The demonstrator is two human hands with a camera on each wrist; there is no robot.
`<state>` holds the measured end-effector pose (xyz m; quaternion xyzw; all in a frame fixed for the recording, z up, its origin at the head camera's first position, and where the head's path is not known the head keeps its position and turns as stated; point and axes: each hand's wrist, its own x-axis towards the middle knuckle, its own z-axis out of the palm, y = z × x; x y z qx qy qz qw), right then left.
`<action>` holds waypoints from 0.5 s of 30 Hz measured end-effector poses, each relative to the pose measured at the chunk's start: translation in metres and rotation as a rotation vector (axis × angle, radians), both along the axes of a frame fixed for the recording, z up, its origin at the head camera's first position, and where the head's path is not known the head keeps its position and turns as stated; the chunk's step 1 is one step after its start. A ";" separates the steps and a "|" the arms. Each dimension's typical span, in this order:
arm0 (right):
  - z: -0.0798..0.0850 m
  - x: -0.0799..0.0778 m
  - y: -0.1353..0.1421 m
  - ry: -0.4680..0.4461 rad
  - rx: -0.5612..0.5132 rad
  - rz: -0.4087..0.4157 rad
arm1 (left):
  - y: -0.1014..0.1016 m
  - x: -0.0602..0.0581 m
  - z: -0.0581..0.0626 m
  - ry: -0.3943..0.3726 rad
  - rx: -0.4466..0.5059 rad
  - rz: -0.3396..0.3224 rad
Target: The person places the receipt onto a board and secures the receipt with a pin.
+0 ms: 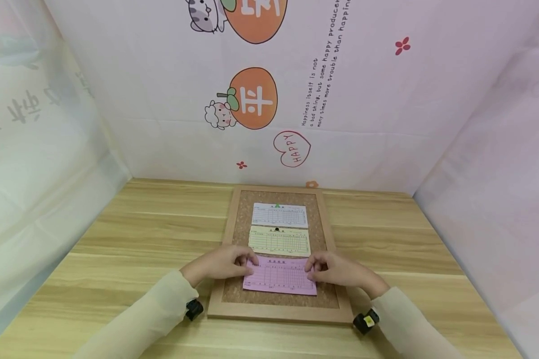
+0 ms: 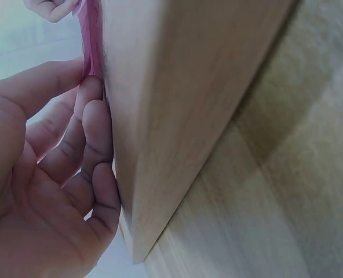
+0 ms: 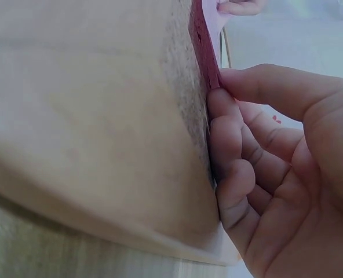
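Observation:
A pink printed form [image 1: 279, 275] lies over the lower part of a wood-framed cork board [image 1: 278, 313]. My left hand [image 1: 226, 262] pinches its left edge between thumb and index finger. At the opposite edge my right hand [image 1: 337, 270] pinches the paper the same way. In both wrist views the pink form [image 2: 91, 40] is held at its edge, close to the board. Just above it a yellow form [image 1: 279, 243] hangs under a black push pin [image 1: 276, 229]. Higher still is a white form [image 1: 279, 216] with a green push pin [image 1: 277, 205].
The board lies on a wood-grain table [image 1: 161, 229]. Behind it rises a white printed cloth [image 1: 179, 144] with orange fruit drawings. Pale cloth sheets [image 1: 36, 164] hang at the left and right sides. Each wrist wears a small black camera [image 1: 194, 309].

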<state>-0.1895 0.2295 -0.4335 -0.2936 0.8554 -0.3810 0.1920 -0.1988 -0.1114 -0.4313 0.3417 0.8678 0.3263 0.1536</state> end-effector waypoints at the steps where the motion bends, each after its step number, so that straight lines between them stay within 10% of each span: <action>1: 0.000 0.000 0.000 0.004 0.005 -0.002 | 0.000 0.000 0.000 0.005 -0.004 0.003; 15: 0.005 0.002 -0.005 0.001 0.026 -0.018 | 0.002 0.001 0.001 0.020 -0.019 0.025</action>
